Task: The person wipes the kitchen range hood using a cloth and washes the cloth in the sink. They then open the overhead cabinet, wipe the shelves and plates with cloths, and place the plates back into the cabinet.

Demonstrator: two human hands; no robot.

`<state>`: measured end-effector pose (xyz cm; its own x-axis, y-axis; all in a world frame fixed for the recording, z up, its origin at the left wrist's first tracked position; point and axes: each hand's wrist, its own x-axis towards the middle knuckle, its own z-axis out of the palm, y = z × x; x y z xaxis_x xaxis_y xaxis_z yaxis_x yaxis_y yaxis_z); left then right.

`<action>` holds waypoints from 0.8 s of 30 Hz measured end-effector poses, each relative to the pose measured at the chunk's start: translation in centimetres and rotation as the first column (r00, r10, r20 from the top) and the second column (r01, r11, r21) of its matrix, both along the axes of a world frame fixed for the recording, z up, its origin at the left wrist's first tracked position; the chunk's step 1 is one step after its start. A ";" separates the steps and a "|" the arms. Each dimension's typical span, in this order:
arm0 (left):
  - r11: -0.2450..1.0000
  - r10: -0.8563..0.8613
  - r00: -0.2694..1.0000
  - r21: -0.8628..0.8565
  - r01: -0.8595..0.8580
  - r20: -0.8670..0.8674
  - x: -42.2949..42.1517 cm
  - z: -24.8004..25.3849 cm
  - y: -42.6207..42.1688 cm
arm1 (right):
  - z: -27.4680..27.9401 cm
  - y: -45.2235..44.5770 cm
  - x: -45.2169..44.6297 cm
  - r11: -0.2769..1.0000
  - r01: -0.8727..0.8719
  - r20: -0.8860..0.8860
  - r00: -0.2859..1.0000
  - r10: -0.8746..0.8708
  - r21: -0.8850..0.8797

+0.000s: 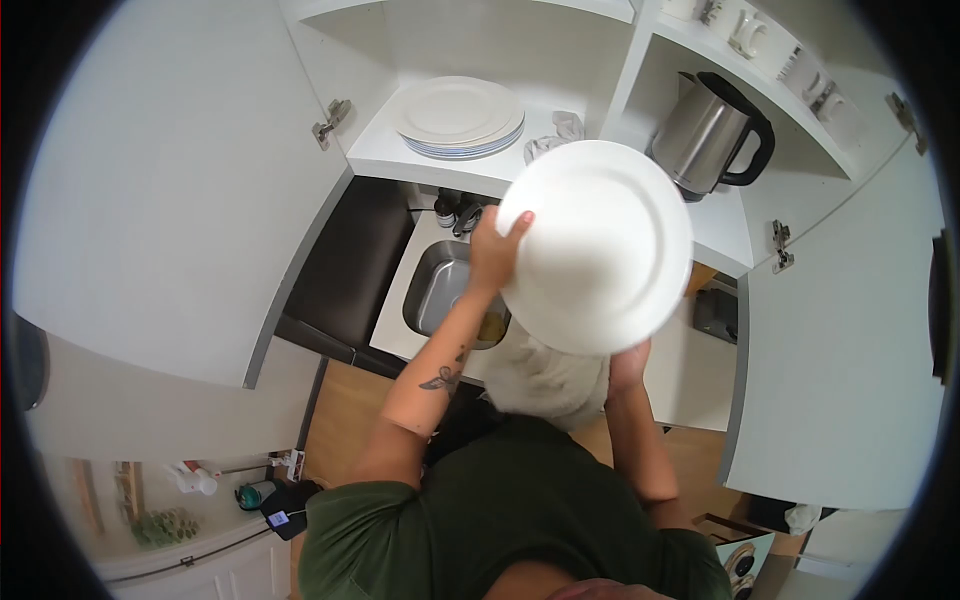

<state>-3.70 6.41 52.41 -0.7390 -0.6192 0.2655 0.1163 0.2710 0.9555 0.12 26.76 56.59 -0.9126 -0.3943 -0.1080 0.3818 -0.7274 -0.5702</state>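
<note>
A white dinner plate (600, 245) is held up, tilted, in front of the cupboard. My left hand (493, 252) grips its left rim, thumb on the face and the other fingers behind. Under the plate's lower edge is my right hand (628, 365), closed against a pale cloth towel (548, 380); most of its fingers are hidden. The towel bunches and hangs below the plate. On the cupboard shelf behind rests a stack of plates (458, 110), white on top with bluish rims beneath.
A crumpled cloth (556, 135) lies beside the stack. To the right stands a steel kettle (705, 135), with mugs (750, 38) on the shelf above. Cupboard doors stand open on the left (170, 190) and right (850, 350). Below is a steel sink (437, 285).
</note>
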 end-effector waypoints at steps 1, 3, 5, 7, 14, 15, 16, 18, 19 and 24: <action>0.993 0.098 0.995 -0.072 -0.096 0.032 -0.2 -0.9 -1.4 | -1.1 0.5 -0.1 1.000 -0.008 0.000 1.000 0.008 0.007; 0.976 0.191 0.982 -0.111 -0.189 0.000 0.3 -1.4 -3.3 | -3.3 1.6 -0.6 0.961 -0.276 0.038 0.961 0.275 0.009; 0.974 0.203 0.979 -0.102 -0.203 -0.011 0.8 -1.7 -4.1 | -2.1 -0.7 -1.0 0.905 -0.198 -0.136 0.954 0.265 0.378; 0.956 0.264 0.963 -0.116 -0.268 -0.049 0.9 -1.9 -4.7 | -1.7 -3.0 -1.3 0.836 0.013 -0.188 0.976 0.108 0.548; 0.860 0.482 0.876 -0.186 -0.475 -0.009 -3.7 0.0 -19.0 | -3.0 -4.3 -3.9 0.764 0.104 -0.177 0.984 0.014 0.636; 0.698 0.612 0.781 -0.378 -0.609 -0.128 -5.2 0.8 -21.0 | -3.1 -4.3 -4.1 0.762 0.107 -0.178 0.984 0.011 0.639; 0.663 0.650 0.760 -0.476 -0.578 -0.016 -7.0 0.3 -24.2 | -3.6 -4.3 -4.2 0.791 0.098 -0.160 0.987 0.000 0.604; 0.635 0.685 0.723 -0.564 -0.528 0.094 -9.5 0.0 -28.0 | -4.1 -4.1 -4.2 0.815 0.092 -0.141 0.990 -0.012 0.572; 0.765 0.579 0.745 -0.538 -0.355 0.332 -10.2 0.8 -28.7 | -4.2 -4.1 -4.1 0.816 0.069 -0.110 0.994 -0.007 0.573; 0.898 0.357 0.660 -0.437 -0.048 0.661 -12.5 2.6 -28.0 | -4.3 -3.7 -4.1 0.832 -0.005 -0.027 0.999 0.025 0.554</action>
<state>-16.22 -21.57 55.02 -0.6575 -0.7514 -0.0558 -0.6523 0.5307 0.5412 -3.94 23.02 52.30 -0.9138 -0.2909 -0.2835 0.3647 -0.2802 -0.8880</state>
